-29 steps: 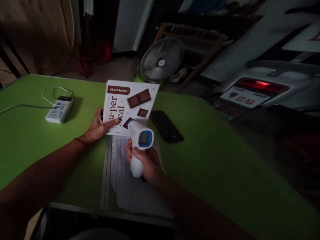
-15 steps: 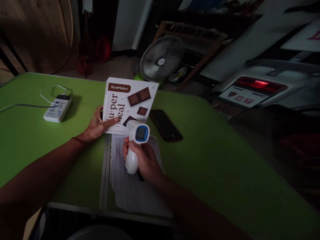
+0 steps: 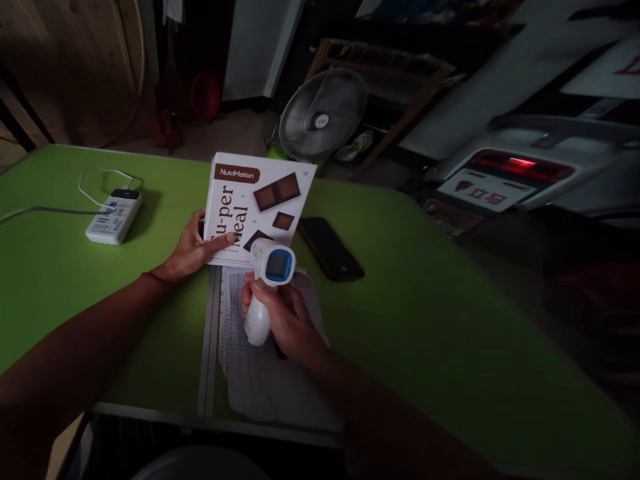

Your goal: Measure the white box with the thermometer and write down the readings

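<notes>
The left hand (image 3: 193, 250) pinches the box (image 3: 257, 207) near the table's (image 3: 430, 320) far edge; the right hand (image 3: 283, 320) grips the thermometer (image 3: 267, 280).

Light: the room is dim, with most brightness on the green bench (image 3: 425, 320).
Bench: green top with a pale seam (image 3: 209, 347) running toward the near edge.
Behind the bench: a round standing fan (image 3: 323, 115) on the floor, a wooden rack (image 3: 395, 73) beside it.
Far left: wooden wall panel (image 3: 65, 60).
Far right: a white car rear (image 3: 540, 167) with a red lamp lit.
</notes>
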The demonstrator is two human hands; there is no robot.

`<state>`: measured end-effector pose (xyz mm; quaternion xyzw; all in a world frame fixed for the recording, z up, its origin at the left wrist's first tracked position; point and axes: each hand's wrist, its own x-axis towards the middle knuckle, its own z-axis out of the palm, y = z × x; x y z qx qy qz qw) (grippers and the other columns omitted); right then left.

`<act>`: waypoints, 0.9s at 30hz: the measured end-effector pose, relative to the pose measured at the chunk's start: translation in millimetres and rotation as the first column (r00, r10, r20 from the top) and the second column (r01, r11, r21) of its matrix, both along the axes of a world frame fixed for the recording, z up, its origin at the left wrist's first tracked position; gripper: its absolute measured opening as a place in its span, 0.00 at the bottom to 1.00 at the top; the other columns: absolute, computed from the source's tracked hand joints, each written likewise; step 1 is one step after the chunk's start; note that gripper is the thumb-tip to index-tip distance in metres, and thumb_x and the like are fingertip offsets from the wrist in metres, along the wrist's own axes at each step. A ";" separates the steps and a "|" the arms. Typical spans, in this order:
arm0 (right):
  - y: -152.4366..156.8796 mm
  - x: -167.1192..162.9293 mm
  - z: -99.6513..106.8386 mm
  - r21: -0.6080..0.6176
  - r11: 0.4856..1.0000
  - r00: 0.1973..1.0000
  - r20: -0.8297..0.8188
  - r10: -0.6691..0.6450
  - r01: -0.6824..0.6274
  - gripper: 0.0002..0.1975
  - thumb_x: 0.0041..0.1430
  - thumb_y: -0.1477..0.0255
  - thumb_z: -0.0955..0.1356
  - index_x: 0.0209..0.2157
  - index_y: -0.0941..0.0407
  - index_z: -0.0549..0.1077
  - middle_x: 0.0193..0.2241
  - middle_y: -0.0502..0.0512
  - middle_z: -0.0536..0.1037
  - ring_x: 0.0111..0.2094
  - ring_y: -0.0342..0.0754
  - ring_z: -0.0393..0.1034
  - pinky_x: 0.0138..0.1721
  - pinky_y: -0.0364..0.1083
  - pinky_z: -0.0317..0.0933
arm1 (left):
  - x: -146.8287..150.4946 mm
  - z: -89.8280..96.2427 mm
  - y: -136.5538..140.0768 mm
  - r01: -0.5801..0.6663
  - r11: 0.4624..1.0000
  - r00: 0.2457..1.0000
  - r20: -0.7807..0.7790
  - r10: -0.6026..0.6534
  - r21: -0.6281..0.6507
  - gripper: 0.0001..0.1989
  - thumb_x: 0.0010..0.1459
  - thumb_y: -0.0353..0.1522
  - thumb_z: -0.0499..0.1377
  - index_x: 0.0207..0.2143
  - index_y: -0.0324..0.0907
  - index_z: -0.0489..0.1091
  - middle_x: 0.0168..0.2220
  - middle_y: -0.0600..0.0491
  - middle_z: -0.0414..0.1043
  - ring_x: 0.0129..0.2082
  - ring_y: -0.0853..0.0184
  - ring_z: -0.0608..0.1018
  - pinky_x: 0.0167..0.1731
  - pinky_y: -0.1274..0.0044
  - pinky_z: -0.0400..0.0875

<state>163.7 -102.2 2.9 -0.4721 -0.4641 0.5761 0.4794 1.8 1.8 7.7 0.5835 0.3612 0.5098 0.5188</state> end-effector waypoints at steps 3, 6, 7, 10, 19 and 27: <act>0.3 1.0 0.3 -0.009 1.000 1.000 -0.030 0.005 -0.005 0.18 0.54 0.53 0.69 0.27 0.55 0.68 0.21 0.48 0.68 0.23 0.42 0.62 0.23 0.43 0.59 | -0.5 -1.6 0.4 -0.013 1.000 1.000 -0.006 0.013 -0.007 0.34 0.44 0.43 0.72 0.50 0.41 0.64 0.45 0.45 0.75 0.46 0.53 0.76 0.44 0.59 0.72; -0.1 0.1 0.6 -0.020 1.000 0.999 -0.048 0.012 -0.013 0.18 0.53 0.54 0.70 0.28 0.55 0.69 0.21 0.48 0.69 0.23 0.43 0.62 0.23 0.44 0.59 | -1.0 -0.7 -0.9 -0.012 1.000 1.000 -0.007 0.012 -0.006 0.34 0.44 0.43 0.72 0.50 0.40 0.64 0.45 0.44 0.75 0.47 0.53 0.76 0.45 0.59 0.72; -0.4 -0.2 0.5 -0.025 1.000 0.998 -0.055 0.013 -0.015 0.18 0.53 0.54 0.70 0.29 0.55 0.69 0.21 0.48 0.69 0.23 0.43 0.62 0.23 0.44 0.59 | -1.1 -0.1 -1.8 -0.005 1.000 1.000 -0.007 0.005 -0.003 0.35 0.44 0.43 0.72 0.50 0.39 0.63 0.46 0.43 0.75 0.47 0.53 0.76 0.45 0.60 0.72; 0.0 2.4 0.2 -0.026 0.999 0.996 -0.079 0.030 -0.032 0.18 0.54 0.53 0.70 0.31 0.55 0.70 0.21 0.48 0.70 0.23 0.43 0.64 0.24 0.44 0.60 | -1.0 1.8 -5.0 -0.005 1.000 1.000 -0.018 0.005 -0.002 0.35 0.46 0.44 0.71 0.51 0.39 0.61 0.47 0.42 0.74 0.48 0.53 0.75 0.46 0.60 0.72; 21.0 62.9 29.4 0.061 0.998 0.881 0.473 -0.001 -0.032 0.14 0.49 0.58 0.70 0.25 0.55 0.72 0.23 0.51 0.74 0.27 0.47 0.68 0.29 0.47 0.60 | -2.2 1.3 -3.5 -0.033 0.990 0.999 -0.006 0.034 0.136 0.29 0.48 0.43 0.70 0.48 0.45 0.63 0.51 0.45 0.71 0.53 0.52 0.73 0.53 0.59 0.70; 38.4 90.0 15.0 0.054 0.998 0.175 0.983 -0.059 0.030 0.14 0.50 0.58 0.71 0.28 0.55 0.74 0.30 0.60 0.76 0.33 0.58 0.72 0.30 0.50 0.60 | -2.9 -2.7 11.7 -0.012 0.981 1.000 -0.014 0.015 0.192 0.31 0.42 0.38 0.73 0.48 0.42 0.67 0.53 0.44 0.69 0.59 0.48 0.67 0.58 0.60 0.66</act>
